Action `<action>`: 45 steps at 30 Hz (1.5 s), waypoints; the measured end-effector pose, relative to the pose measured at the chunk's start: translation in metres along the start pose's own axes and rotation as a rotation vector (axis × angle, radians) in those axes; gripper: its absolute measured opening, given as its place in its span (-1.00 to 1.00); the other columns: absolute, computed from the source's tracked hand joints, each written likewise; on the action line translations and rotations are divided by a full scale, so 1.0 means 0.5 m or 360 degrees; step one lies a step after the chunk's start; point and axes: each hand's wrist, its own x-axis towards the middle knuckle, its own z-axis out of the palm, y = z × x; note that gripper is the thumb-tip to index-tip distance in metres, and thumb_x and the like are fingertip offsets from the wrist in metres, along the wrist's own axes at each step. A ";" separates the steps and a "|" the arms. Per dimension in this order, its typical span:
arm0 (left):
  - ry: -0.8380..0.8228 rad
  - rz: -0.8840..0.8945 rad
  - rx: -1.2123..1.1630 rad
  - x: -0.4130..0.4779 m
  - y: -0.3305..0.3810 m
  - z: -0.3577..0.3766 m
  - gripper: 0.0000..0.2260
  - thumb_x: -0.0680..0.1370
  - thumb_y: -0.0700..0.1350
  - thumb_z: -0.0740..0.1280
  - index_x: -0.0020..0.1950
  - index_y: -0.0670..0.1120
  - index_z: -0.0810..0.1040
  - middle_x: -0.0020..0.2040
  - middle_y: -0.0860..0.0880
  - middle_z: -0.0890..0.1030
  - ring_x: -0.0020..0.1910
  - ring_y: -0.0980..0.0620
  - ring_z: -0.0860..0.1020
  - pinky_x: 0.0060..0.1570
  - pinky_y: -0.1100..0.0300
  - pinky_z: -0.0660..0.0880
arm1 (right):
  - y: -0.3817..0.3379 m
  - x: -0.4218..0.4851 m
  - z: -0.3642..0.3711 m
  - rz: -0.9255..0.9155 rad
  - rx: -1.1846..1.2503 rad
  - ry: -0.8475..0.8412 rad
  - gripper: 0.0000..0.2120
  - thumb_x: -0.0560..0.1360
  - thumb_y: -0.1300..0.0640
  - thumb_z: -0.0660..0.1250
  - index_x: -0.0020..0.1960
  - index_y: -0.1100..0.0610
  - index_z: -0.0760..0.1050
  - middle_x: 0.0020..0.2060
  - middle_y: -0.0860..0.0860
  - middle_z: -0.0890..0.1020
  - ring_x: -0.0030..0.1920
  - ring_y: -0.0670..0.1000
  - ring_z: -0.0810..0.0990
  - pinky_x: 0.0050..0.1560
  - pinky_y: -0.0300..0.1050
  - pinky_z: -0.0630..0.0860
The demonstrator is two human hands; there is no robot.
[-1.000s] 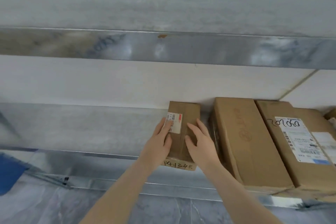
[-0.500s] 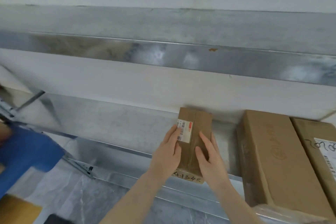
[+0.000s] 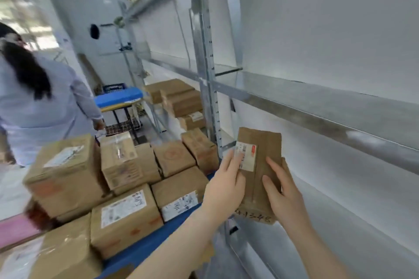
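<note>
A small brown cardboard box with a white barcode label and handwritten numbers on its near end is held between both hands in front of the metal shelf. My left hand grips its left side, fingers over the label. My right hand grips its right side, thumb on top and fingers curled around the edge. The box's underside is hidden.
A blue cart at lower left carries several stacked cardboard boxes. More boxes sit on the shelf rack behind its upright post. A person in a light shirt stands at the left. A blue stool stands farther back.
The view has swung left from the shelf toward the cart and aisle. Both hands still hold the small box, now lifted off the shelf and carried left.
</note>
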 end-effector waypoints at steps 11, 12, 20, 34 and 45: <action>0.0270 -0.0275 -0.0027 0.109 -0.242 -0.269 -0.52 0.60 0.04 0.06 0.53 0.14 0.06 0.56 0.07 0.08 0.49 0.08 0.15 0.28 0.19 0.19 | -0.156 0.214 0.332 -0.0329 0.0136 -0.0486 -0.62 0.57 -0.03 0.23 0.33 -0.35 0.32 0.45 -0.29 0.16 0.41 -0.28 0.12 0.38 -0.13 0.24; 0.0282 -0.0305 -0.0045 0.119 -0.258 -0.279 -0.51 0.60 0.03 0.07 0.53 0.12 0.06 0.56 0.06 0.09 0.49 0.08 0.15 0.27 0.21 0.20 | -0.162 0.232 0.351 -0.0342 0.0104 -0.0524 -0.61 0.57 -0.03 0.22 0.34 -0.34 0.32 0.47 -0.25 0.15 0.43 -0.25 0.11 0.41 -0.05 0.21; 0.0358 -0.0693 -0.0077 0.172 -0.376 -0.298 -0.46 0.58 0.00 0.11 0.54 0.07 0.02 0.56 0.01 0.06 0.47 0.03 0.19 0.26 0.20 0.19 | -0.149 0.348 0.498 -0.0325 0.0131 -0.0937 -0.60 0.57 0.02 0.23 0.36 -0.28 0.33 0.36 -0.28 0.21 0.36 -0.30 0.12 0.33 -0.24 0.14; 0.0372 -0.1216 -0.0095 0.267 -0.459 -0.239 -0.38 0.54 0.00 0.16 0.54 0.03 -0.04 0.56 -0.06 -0.01 0.37 -0.11 0.32 0.26 0.01 0.38 | -0.038 0.478 0.639 -0.0123 0.0177 -0.1264 -0.64 0.55 0.01 0.23 0.31 -0.24 0.40 0.47 -0.12 0.25 0.47 -0.10 0.16 0.38 -0.12 0.16; 0.0388 -0.1348 -0.0049 0.262 -0.500 -0.190 -0.41 0.56 -0.12 0.19 0.54 -0.02 0.02 0.53 -0.12 0.04 0.40 -0.21 0.29 0.25 0.01 0.35 | 0.021 0.453 0.697 0.0048 0.0199 -0.1278 -0.60 0.55 0.09 0.20 0.36 -0.16 0.37 0.49 -0.02 0.25 0.47 -0.03 0.20 0.44 0.09 0.20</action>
